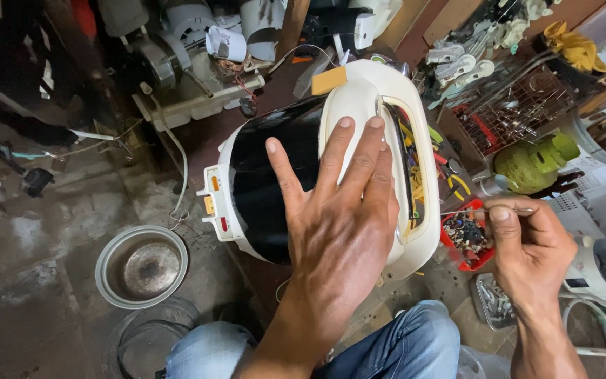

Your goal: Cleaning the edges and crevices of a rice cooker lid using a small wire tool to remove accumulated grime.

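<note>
A white and black rice cooker body (275,168) lies tipped on its side in front of me, its underside facing right with an open slot showing yellow and red wires (412,175). My left hand (338,210) rests flat on its side and base rim, fingers spread. My right hand (531,249) is to the right of the cooker, pinching a thin metal tool (482,210) above a small red tray of screws (466,238).
A metal inner pot (142,267) sits on the concrete floor at left, above a glass lid (142,344). Wire baskets of tools (513,116), a green appliance (534,161), white appliance parts and cables crowd the back and right. My jeans-clad knees (387,347) are below.
</note>
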